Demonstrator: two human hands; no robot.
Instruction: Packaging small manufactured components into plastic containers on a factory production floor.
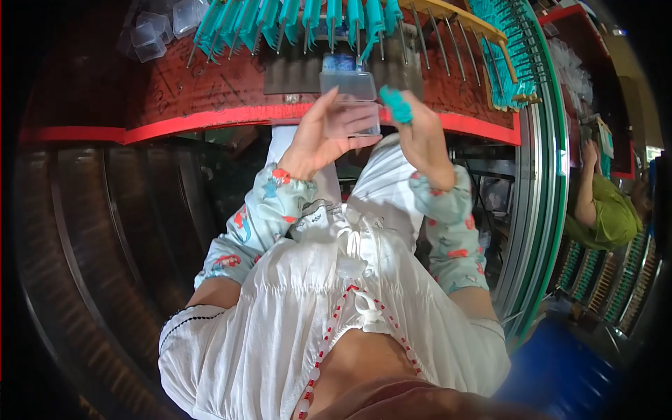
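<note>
My left hand (308, 143) is closed around a small clear plastic box (360, 128), with its fingers showing through the plastic. The box's hinged lid (348, 87) stands raised on the far side. Just right of the box, my right hand (427, 143) pinches a small crumpled teal bundle (397, 105); its exact kind cannot be made out. The bundle is level with the open box and apart from it. Both hands are above the near edge of a red workbench (224, 94).
Teal strips (288, 24) hang on metal rods along a wooden bar (458, 15) at the far side. Clear boxes (148, 38) lie at the far left. More teal strips (505, 70) fill a rack on the right. Beyond a green-edged glass panel (556, 182), a person in green (607, 213) works.
</note>
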